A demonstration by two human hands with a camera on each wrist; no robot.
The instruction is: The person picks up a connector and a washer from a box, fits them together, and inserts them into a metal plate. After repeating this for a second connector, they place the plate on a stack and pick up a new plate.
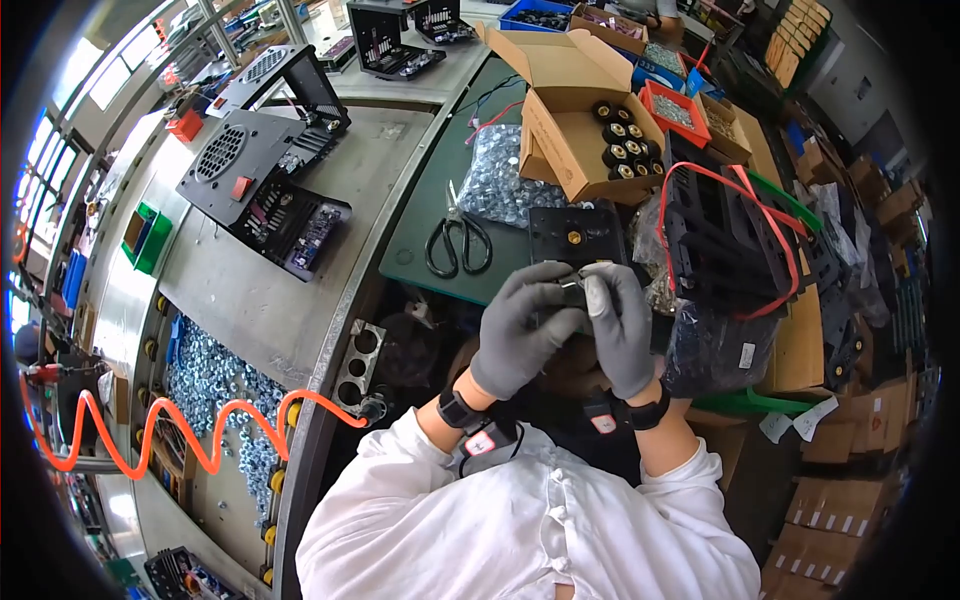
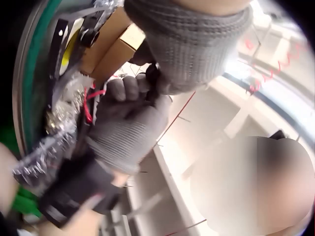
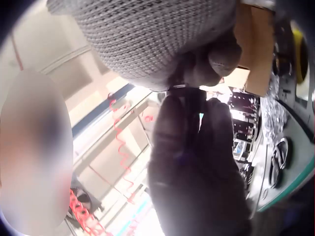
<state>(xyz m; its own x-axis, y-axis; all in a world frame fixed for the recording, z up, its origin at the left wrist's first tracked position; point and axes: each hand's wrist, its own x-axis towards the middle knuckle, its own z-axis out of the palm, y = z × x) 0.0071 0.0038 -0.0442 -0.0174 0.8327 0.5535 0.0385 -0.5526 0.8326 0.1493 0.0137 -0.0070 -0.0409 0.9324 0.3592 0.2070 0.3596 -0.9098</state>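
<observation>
Both hands wear grey gloves and meet above the near edge of the green mat. A small dark part with a shiny face (image 1: 571, 283) is pinched between the fingertips of the left hand (image 1: 525, 325) and the right hand (image 1: 619, 325). The right wrist view shows the dark piece (image 3: 187, 93) between thumb and fingers; its exact shape is hidden by the gloves. Just beyond the hands lies a black plate (image 1: 549, 222) with a brass-coloured round piece (image 1: 574, 238) in its middle.
Black-handled scissors (image 1: 458, 245) and a bag of metal parts (image 1: 505, 180) lie on the green mat (image 1: 415, 215). Behind stands an open carton (image 1: 555, 135) with black round parts. Black frames with a red cable (image 1: 785, 235) are stacked at the right. Black housings (image 1: 240, 170) stand at the left.
</observation>
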